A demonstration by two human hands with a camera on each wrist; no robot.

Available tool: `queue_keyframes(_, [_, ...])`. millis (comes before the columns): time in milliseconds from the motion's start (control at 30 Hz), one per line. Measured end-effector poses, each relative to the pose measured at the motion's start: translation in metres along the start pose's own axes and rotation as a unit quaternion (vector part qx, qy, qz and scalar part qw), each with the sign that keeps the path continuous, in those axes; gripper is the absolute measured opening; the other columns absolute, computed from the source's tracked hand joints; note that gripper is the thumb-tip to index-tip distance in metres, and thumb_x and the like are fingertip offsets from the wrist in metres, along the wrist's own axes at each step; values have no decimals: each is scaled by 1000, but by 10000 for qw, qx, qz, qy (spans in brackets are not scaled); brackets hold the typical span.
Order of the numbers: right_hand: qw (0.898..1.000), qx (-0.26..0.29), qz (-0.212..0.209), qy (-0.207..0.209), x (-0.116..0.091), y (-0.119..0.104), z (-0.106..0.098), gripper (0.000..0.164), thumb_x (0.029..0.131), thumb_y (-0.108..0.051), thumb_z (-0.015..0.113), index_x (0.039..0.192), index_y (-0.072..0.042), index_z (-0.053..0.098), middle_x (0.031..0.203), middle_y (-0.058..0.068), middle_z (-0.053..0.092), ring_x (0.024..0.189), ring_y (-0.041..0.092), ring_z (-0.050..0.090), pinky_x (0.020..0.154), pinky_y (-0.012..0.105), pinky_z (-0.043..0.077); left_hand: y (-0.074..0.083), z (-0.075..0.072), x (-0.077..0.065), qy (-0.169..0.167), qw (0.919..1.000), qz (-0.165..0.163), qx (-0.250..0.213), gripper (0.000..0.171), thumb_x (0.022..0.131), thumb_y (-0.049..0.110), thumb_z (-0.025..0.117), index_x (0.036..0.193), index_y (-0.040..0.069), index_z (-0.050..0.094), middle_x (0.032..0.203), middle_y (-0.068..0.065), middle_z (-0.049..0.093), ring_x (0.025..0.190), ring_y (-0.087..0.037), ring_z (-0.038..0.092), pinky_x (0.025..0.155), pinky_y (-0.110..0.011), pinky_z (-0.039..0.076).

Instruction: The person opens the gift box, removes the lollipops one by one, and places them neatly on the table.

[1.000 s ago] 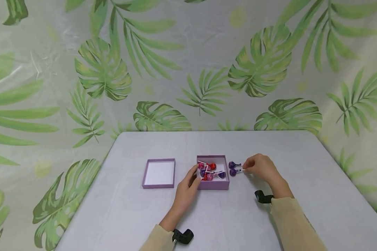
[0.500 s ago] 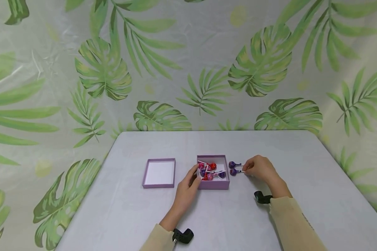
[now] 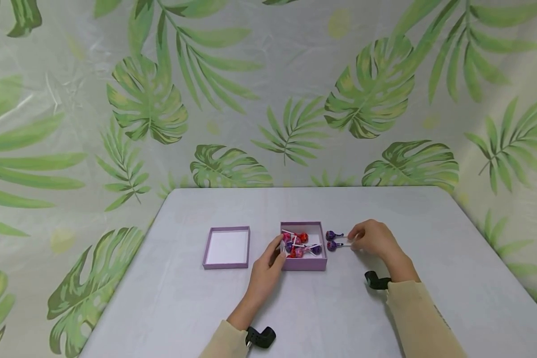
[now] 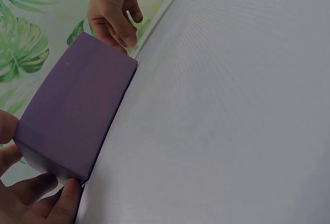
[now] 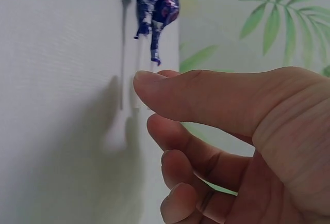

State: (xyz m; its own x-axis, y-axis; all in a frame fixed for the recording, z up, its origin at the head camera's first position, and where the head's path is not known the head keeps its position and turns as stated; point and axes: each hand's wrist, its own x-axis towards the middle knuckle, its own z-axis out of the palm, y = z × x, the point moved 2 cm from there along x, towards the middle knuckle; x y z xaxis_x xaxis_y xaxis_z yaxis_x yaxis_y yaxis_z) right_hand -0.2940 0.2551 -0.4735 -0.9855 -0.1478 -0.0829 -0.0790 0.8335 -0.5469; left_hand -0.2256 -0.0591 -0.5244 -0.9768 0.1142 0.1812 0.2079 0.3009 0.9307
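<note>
An open purple box (image 3: 303,264) stands mid-table with several wrapped lollipops (image 3: 299,252), red, pink and purple, inside. My left hand (image 3: 265,271) holds the box at its left side; in the left wrist view the fingertips (image 4: 71,190) touch its short wall and corner. Right of the box, two purple lollipops (image 3: 331,245) lie side by side, heads toward the box and white sticks pointing right. My right hand (image 3: 375,241) is at the stick ends, fingers loosely bent. In the right wrist view its thumb (image 5: 160,92) covers part of the sticks; no firm grip shows.
A shallow purple lid (image 3: 226,248) lies inside up to the left of the box. White cloth covers the table (image 3: 197,308). Behind it hangs a leaf-patterned sheet (image 3: 291,74). Each wrist carries a black camera (image 3: 261,337).
My right hand dips slightly nearer, then shifts a little right, showing more of both sticks. The two purple lollipops stay almost in place. My left hand and the box keep still.
</note>
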Motion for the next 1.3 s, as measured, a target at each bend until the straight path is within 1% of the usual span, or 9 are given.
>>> queue_keyframes(167, [9999,-44,-123,72,-3,-2,-7,20,79,-9,78,100,-9,78,86,4,66,73,22,55,61,34,46,-1,0,0,17,10000,-16,48,49,105,28,53,153,29,45,153,3,47,136,-21,49,109,-39,42])
queue_keyframes(333, [9994,-31,-282,188,-5,-7,-15,20,83,-11,78,102,-7,76,88,5,67,78,24,56,64,36,47,-2,1,2,-8,10000,-19,66,49,106,28,53,154,29,44,153,4,46,137,-20,47,109,-38,41])
queue_keyframes(467, [9990,-44,-340,279,-6,-12,-18,20,84,-13,78,103,-7,76,91,5,69,82,24,59,66,37,48,-3,1,3,-1,10000,13,64,49,106,28,52,154,29,44,152,4,47,138,-20,46,110,-38,41])
queue_keyframes(633, [9985,-60,-419,351,-11,-22,-18,21,83,-16,79,103,-8,76,91,4,69,83,24,60,68,38,48,-3,1,1,22,10000,2,54,49,105,25,53,153,29,45,153,3,47,137,-21,48,109,-38,42])
queue_keyframes(800, [9970,-119,-602,473,-15,-36,-18,21,83,-17,78,103,-10,76,92,4,70,82,23,60,67,39,49,-2,1,1,-2,10000,9,37,49,106,25,53,153,29,44,153,3,46,136,-21,48,109,-39,42])
queue_keyframes(933, [9955,-171,-713,596,-15,-49,-12,19,84,-16,77,103,-12,76,95,5,70,81,22,60,67,40,50,-3,0,0,10,10000,14,45,49,105,26,53,153,29,44,153,3,46,136,-21,48,109,-40,42])
queue_keyframes(1100, [9924,-204,-971,734,-15,-70,5,17,86,-12,76,103,-13,77,96,5,72,81,20,61,68,40,50,-4,0,0,14,10000,14,13,49,106,24,53,153,28,44,153,3,46,136,-22,49,109,-39,42])
queue_keyframes(1200, [9899,-191,-1149,802,-15,-81,16,16,86,-12,77,102,-15,78,99,4,72,84,22,62,69,39,51,-4,1,1,-5,10000,14,7,49,106,25,52,153,28,44,153,3,46,135,-22,49,109,-39,42])
queue_keyframes(1300, [9882,-199,-1211,921,-15,-89,24,17,85,-12,78,101,-15,79,100,5,71,86,25,63,69,38,51,-3,1,1,-27,10000,-2,-6,49,106,25,52,154,28,44,154,3,45,135,-23,50,109,-40,42])
